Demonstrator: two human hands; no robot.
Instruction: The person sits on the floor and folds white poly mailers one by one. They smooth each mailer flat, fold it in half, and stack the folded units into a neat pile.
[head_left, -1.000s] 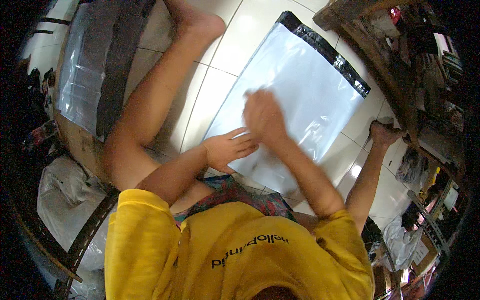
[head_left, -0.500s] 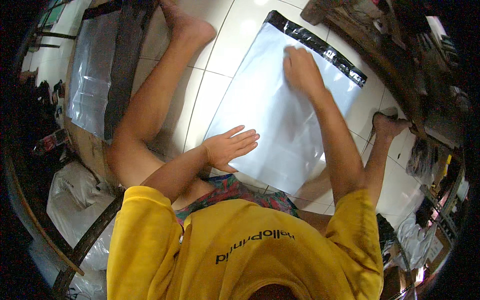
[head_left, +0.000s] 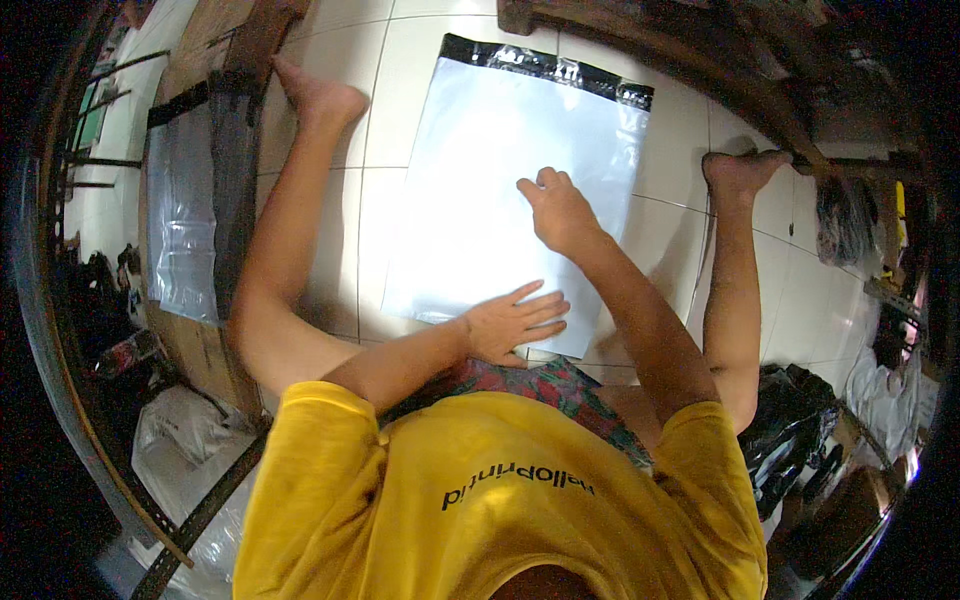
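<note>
A large pale grey plastic mailing bag with a black strip along its far edge lies flat on the floor between my legs. My left hand rests palm down over its near edge, fingers spread and open. Over the middle of the bag is my right hand, its fingers curled in and closed. The inside of that hand is hidden, so whatever it might hold does not show. A few creases run across the bag's surface near its right side.
To the left, more grey plastic bags with dark edges lie on a brown cardboard sheet. Clear plastic wrapping sits at lower left. A wooden beam crosses the far right, and a black plastic bag lies at right.
My right hand has drawn back from near the black strip toward the middle of the bag. The view has turned, so the bag now appears straighter. My left hand stays at its near edge.
</note>
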